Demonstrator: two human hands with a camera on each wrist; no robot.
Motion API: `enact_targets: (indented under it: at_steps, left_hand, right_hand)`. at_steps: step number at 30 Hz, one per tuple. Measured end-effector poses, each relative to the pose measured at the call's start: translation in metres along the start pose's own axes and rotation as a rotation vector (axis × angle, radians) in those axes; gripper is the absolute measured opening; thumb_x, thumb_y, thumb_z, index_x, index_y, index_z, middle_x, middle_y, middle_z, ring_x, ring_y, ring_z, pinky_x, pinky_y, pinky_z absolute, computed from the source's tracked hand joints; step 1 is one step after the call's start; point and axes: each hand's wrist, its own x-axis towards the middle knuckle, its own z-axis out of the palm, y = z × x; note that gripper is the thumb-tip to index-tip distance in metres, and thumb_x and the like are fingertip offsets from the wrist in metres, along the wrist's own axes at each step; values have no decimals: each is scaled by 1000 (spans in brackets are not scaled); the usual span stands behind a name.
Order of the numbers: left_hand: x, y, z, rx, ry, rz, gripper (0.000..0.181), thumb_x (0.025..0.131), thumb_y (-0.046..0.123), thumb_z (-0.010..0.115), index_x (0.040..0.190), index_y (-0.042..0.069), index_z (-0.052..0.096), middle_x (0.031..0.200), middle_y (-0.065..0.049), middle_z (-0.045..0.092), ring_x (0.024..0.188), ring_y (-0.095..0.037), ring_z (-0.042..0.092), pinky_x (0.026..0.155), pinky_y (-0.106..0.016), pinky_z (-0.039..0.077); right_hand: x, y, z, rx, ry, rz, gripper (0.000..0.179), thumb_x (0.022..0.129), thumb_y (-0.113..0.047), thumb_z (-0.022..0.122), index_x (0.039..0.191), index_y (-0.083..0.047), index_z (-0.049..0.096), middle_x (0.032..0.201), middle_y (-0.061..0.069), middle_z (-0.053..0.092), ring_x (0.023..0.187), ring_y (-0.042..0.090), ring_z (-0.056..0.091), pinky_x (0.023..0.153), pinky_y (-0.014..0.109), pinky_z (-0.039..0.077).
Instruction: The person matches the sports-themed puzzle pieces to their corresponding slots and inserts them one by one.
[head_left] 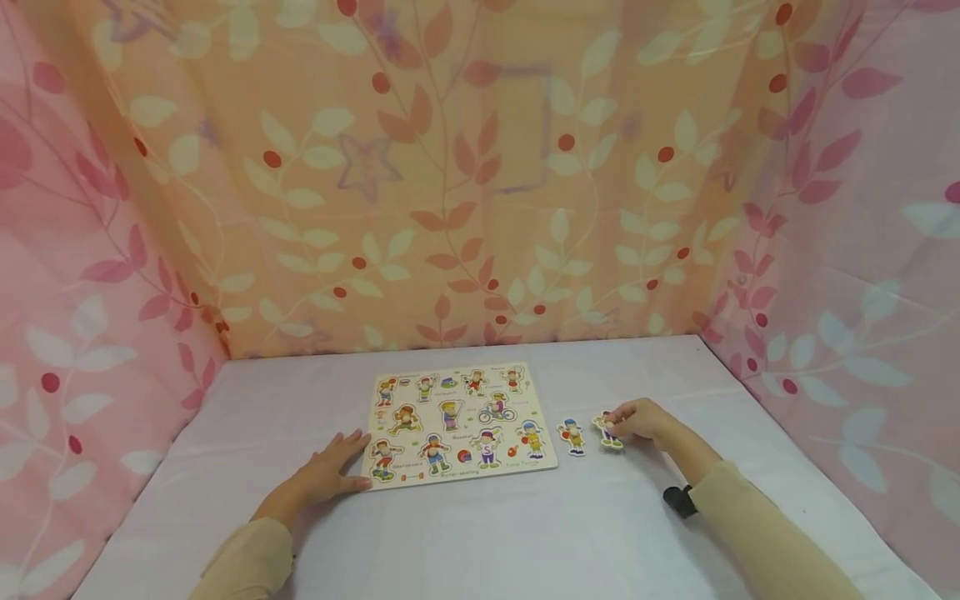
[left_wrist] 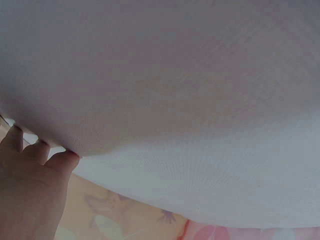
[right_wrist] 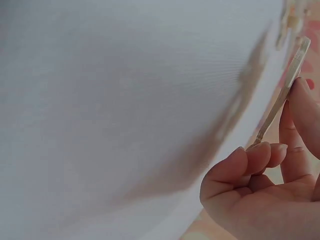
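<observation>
A wooden peg-less picture puzzle board [head_left: 552, 457] with cartoon children doing sports lies on the white table. My left hand [head_left: 322, 471] rests at its left edge, fingers spread and thumb by the lower corner. Right of the board, my right hand [head_left: 647, 421] pinches a thin child-shaped puzzle piece [head_left: 609, 443] between thumb and fingers. In the right wrist view the piece [right_wrist: 280, 107] shows edge-on, tilted, above its shadow on the cloth. A second puzzle piece [head_left: 573, 437], a child with a blue cap, lies flat between the board and my right hand.
White cloth [head_left: 480, 542] covers the table. Floral curtains [head_left: 450, 167] stand behind it and on both sides. A black wrist-worn device [head_left: 680, 502] sits at the right sleeve.
</observation>
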Motion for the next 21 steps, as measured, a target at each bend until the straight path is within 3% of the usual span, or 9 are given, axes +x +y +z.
enact_targets:
  at_steps: [10,21]
  left_hand:
    - [1,1,-1,9,-6,-24,89,81,43,74,149,0,33,155,-27,22,141,-52,8,106,-74,5]
    - [2,1,-1,7,-11,-19,90,80,42,75,148,-1,35,154,-28,22,140,-53,9,106,-73,6]
  right_hand:
    - [-12,-27,8,8,-6,-80,14,85,-10,75,97,-4,71,93,5,61,82,22,49,68,32,42]
    - [-15,-55,38,18,-13,-121,10,85,-11,75,92,-6,71,91,4,64,83,21,52,72,35,44]
